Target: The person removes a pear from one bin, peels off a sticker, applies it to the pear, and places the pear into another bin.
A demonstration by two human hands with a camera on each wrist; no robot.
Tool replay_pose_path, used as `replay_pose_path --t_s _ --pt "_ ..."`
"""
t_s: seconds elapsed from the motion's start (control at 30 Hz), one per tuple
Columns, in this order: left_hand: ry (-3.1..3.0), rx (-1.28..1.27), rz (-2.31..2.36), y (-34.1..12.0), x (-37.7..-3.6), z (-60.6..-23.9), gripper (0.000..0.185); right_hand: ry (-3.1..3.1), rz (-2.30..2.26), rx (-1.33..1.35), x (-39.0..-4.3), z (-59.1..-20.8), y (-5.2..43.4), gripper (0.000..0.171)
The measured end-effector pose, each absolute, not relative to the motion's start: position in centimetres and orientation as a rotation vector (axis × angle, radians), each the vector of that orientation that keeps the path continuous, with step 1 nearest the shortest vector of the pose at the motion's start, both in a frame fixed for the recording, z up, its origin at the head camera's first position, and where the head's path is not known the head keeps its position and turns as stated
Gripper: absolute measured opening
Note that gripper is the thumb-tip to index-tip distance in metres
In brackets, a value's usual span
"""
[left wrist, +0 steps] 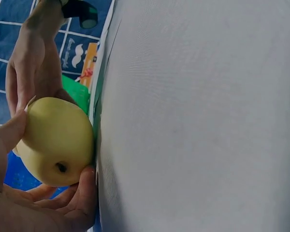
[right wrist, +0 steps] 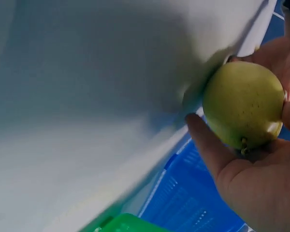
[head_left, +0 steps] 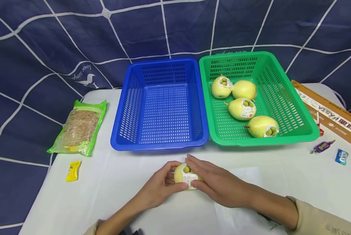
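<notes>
A pale yellow pear (head_left: 189, 179) with a white label sits between both hands, low over the white table in front of the baskets. My left hand (head_left: 159, 186) grips its left side, thumb at the label's lower edge and fingers around the back. From the right, my right hand (head_left: 219, 184) holds it, fingers over the top and thumb on the label. The left wrist view shows the dark hollow at one end of the pear (left wrist: 58, 140). Its short stem shows at the other end of the pear (right wrist: 244, 101) in the right wrist view.
Behind the hands stand a blue basket (head_left: 160, 146) and a green basket (head_left: 263, 141) holding several pears (head_left: 242, 108). A bread bag (head_left: 81, 127) and yellow packet (head_left: 73, 171) lie left. To the right are a pasta box (head_left: 334, 114), purple candy (head_left: 322, 147) and blue packet (head_left: 341, 157).
</notes>
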State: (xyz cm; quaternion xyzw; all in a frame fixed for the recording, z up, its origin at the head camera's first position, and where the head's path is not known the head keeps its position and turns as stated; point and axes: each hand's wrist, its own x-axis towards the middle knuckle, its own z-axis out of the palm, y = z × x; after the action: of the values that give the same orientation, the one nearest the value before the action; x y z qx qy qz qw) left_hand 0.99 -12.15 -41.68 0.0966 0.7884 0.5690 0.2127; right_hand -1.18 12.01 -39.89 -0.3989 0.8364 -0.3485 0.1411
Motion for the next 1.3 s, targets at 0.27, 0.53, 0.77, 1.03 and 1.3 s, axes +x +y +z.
replay_pose_path --t_s 0.27,0.53,0.77,1.03,1.3 --pt "2.199 0.287 1.576 -12.2 1.0 -41.8 0.053 2.373 -0.95 -1.061 -1.3 -40.1 12.3 0.07" --pt "2.186 0.292 1.577 -11.8 0.9 -41.7 0.052 2.452 -1.108 -1.201 -1.4 -40.2 12.9 0.059" --pt "2.283 0.198 1.621 -11.5 1.5 -41.8 0.06 2.458 -1.103 -1.224 -1.5 -40.2 12.7 0.051" --pt "2.675 0.672 1.555 -10.9 1.8 -41.6 0.039 2.44 -1.125 -1.192 -1.8 -40.1 12.7 0.051" --pt "2.677 0.751 1.587 -11.1 1.3 -41.6 0.038 2.291 -1.217 -0.948 -1.9 -40.0 12.3 0.047"
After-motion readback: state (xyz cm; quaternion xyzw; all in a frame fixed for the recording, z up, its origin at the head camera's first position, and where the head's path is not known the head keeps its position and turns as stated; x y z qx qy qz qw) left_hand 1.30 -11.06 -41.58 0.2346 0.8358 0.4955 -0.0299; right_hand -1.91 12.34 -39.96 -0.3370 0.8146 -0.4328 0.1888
